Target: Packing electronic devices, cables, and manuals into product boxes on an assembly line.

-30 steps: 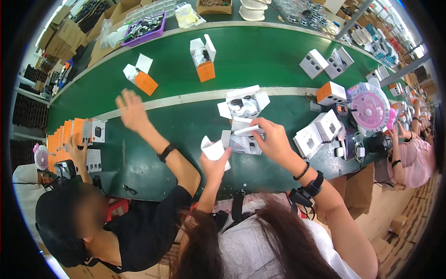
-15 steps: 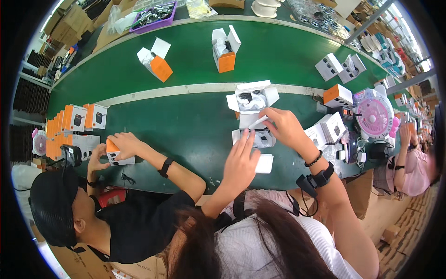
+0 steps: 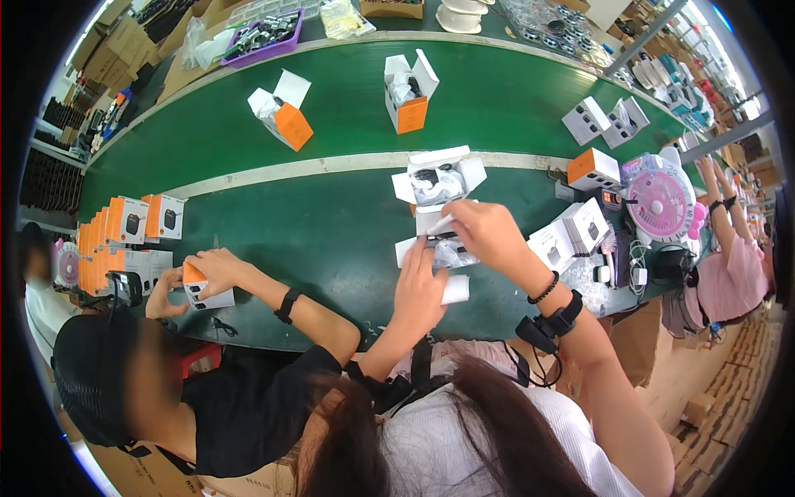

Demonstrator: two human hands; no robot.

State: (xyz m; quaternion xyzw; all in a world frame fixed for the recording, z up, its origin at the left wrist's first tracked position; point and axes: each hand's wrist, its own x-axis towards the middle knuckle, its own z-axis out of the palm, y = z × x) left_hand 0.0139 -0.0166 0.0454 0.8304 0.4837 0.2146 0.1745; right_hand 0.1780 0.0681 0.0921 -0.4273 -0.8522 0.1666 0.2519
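In front of me an open white box holds a dark item in a clear plastic bag, with its white flaps spread. My right hand pinches a small white folded leaflet over the far edge of this box. My left hand lies at the box's left side, fingers stretched out and fingertips touching its edge; the fingertips are partly hidden. Just beyond stands a second open white box with a bagged dark item inside. A white flap or card shows beside my left hand.
At left a co-worker's hands hold an orange-and-white box, near rows of closed boxes. To the right are stacked leaflets and a pink fan. Open orange-and-white boxes stand on the far green belt.
My right hand has moved slightly left with the leaflet, now held over the box's far edge. My left hand remains at the box. The co-worker at right has raised their arms.
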